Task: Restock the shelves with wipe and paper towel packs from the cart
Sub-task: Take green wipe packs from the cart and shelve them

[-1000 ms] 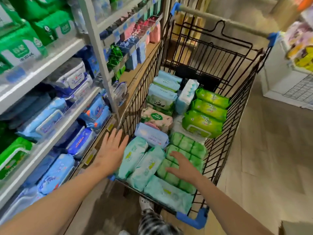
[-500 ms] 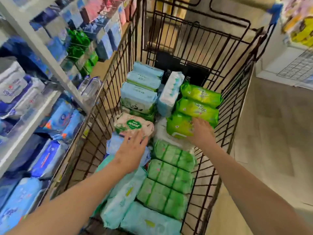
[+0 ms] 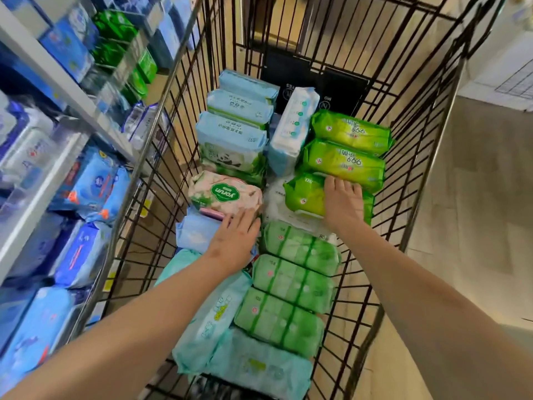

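Subject: the bright green wipe pack (image 3: 305, 194) is lying in the right half of the cart (image 3: 427, 157). It is the nearest to me of three alike, and its right end is close to the cart's right wall.

My right hand (image 3: 341, 203) is resting flat on its top, fingers straight and close together. I cannot tell whether the tips are hooking the far edge.

Risk: the film looks slick and the pack soft, so in a one-handed lift it could sag and slip, or drag the green pack touching it.

Its long axis is running across the cart, wall to wall, printed face up.

My left hand (image 3: 235, 241) is lying open, fingertips touching the pink floral pack (image 3: 225, 193) in the cart's left half. The shelves (image 3: 57, 157) are standing just beyond the cart's left wall.
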